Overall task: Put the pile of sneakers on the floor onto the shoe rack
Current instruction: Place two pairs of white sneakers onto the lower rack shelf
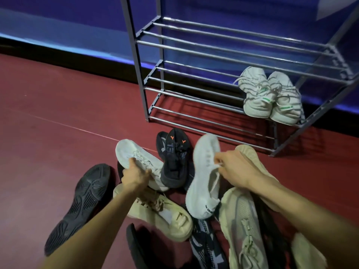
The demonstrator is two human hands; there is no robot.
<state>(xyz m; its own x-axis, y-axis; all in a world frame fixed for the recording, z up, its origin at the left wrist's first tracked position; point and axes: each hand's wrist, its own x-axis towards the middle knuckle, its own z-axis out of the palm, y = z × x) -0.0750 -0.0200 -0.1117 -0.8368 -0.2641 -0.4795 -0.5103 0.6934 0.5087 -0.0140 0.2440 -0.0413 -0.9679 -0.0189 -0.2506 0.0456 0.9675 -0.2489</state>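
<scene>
A metal shoe rack (194,47) stands against the blue wall, with a pair of white sneakers with green marks (272,98) on the right of its lowest shelf. On the red floor in front lies a pile of sneakers. My left hand (136,174) grips a white sneaker (130,152) at its laces. My right hand (236,167) pinches the laces of a second white knit sneaker (204,179), which hangs tilted above the pile. A black sneaker with orange marks (175,158) lies between the two.
Cream sneakers (165,216) (240,226), a black shoe lying sole-up (81,204) at the left and a patterned dark sneaker (206,247) fill the floor near me. The rack's upper shelves (233,37) hold nothing. Bare red floor (58,113) stretches left.
</scene>
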